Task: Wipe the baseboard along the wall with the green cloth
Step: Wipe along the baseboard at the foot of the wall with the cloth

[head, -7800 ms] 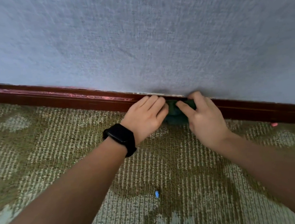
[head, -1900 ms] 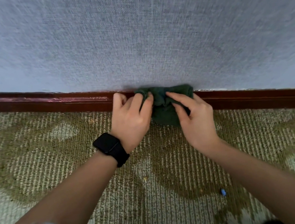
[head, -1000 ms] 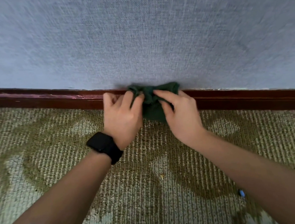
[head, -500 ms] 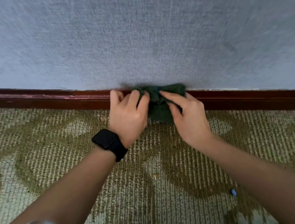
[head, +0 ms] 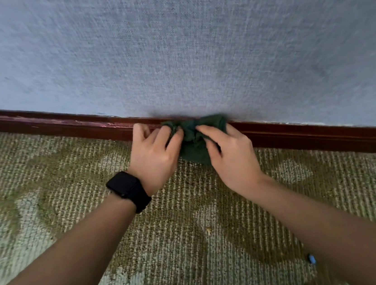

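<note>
I see the cloth (head: 194, 141) bunched against the baseboard (head: 311, 135), spilling onto the carpet (head: 193, 236). Both hands, left (head: 154, 153) and right (head: 232, 153), pinch it with their fingers. Over 2 seconds it has barely shifted along the wall (head: 194, 46); I judge this a scrub on 1 spot.

Both hands (head: 193, 156) on green cloth (head: 194, 141) against baseboard (head: 62, 127).

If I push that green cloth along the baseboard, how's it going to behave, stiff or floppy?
Probably floppy: the green cloth is bunched into folds between the left hand and right hand. It will likely bunch or drag rather than slide cleanly along the baseboard. It looks light, so it shouldn't resist much.
</note>
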Motion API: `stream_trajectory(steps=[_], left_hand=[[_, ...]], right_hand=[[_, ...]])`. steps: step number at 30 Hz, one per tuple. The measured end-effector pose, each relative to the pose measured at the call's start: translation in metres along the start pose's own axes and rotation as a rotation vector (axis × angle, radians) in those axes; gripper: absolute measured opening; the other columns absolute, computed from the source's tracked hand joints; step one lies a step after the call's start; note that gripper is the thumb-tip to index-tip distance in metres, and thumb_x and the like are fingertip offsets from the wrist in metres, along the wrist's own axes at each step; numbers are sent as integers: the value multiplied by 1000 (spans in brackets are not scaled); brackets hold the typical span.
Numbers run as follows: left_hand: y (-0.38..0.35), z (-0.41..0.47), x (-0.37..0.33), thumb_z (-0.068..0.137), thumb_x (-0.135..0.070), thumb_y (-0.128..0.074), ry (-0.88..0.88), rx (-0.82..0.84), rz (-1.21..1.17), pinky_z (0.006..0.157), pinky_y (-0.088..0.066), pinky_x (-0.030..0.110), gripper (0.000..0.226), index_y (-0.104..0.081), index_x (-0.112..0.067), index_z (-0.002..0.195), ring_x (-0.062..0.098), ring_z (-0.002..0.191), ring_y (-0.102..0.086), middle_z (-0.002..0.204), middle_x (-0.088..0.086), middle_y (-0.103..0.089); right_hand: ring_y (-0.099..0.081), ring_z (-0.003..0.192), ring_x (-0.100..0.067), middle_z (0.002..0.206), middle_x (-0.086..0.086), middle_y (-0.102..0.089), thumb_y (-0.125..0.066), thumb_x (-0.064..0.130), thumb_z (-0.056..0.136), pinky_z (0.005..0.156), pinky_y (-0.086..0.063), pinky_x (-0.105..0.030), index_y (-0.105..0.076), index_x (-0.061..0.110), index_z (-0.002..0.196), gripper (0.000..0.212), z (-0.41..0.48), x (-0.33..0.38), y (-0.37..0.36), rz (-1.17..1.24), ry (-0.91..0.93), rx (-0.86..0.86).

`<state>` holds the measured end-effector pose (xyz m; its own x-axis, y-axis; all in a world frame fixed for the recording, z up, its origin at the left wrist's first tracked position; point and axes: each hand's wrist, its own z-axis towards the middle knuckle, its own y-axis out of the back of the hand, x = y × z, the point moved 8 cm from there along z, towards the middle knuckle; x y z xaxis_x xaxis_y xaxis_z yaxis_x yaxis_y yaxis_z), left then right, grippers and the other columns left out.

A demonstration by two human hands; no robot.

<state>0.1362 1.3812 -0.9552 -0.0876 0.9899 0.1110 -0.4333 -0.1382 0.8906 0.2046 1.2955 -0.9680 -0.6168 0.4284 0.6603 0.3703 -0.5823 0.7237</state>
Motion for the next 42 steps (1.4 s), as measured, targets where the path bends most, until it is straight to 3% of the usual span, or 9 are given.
stream_trajectory(steps=[3,8,15,24,32,42], left_hand=[[-5,2,-8,72,2,-69,0,-11,-22,61,-24,34,14,-70,4,85,21,46,-51,63,13,-57],[-9,-5,-1,73,2,-66,-5,-19,-44,62,-24,35,14,-71,2,86,21,48,-53,66,13,-59],[-11,-9,1,73,4,-66,77,-32,-76,62,-25,34,13,-70,4,85,21,47,-51,67,13,-60],[-12,-7,-3,75,3,-65,22,-36,-99,63,-25,34,10,-70,0,83,21,46,-52,67,11,-61],[-9,-20,24,77,2,-62,188,5,-67,64,-25,35,10,-68,1,84,22,49,-52,68,13,-60],[-13,-6,-2,75,3,-66,51,-25,-150,62,-25,34,11,-70,0,85,22,47,-52,69,13,-62]], right_hand=[[-64,77,-38,102,-23,-64,-58,-1,85,70,-55,-49,-65,5,113,30,-5,-7,4,5,-6,-30],[-63,85,-38,107,-22,-62,-56,1,87,75,-54,-50,-63,8,117,32,-7,-11,-10,39,-93,-7],[-63,88,-36,110,-20,-62,-55,2,89,78,-54,-49,-62,12,120,34,-6,-11,-16,46,-65,50],[-62,91,-34,111,-20,-61,-55,-2,88,82,-53,-47,-61,9,120,34,-11,-16,-12,53,-105,9],[-62,97,-28,115,-13,-62,-53,2,89,86,-52,-40,-62,16,120,35,7,5,-35,76,-105,97],[-62,94,-26,110,-14,-63,-56,-2,88,86,-49,-29,-61,12,120,35,-13,-19,-8,39,-165,32]])
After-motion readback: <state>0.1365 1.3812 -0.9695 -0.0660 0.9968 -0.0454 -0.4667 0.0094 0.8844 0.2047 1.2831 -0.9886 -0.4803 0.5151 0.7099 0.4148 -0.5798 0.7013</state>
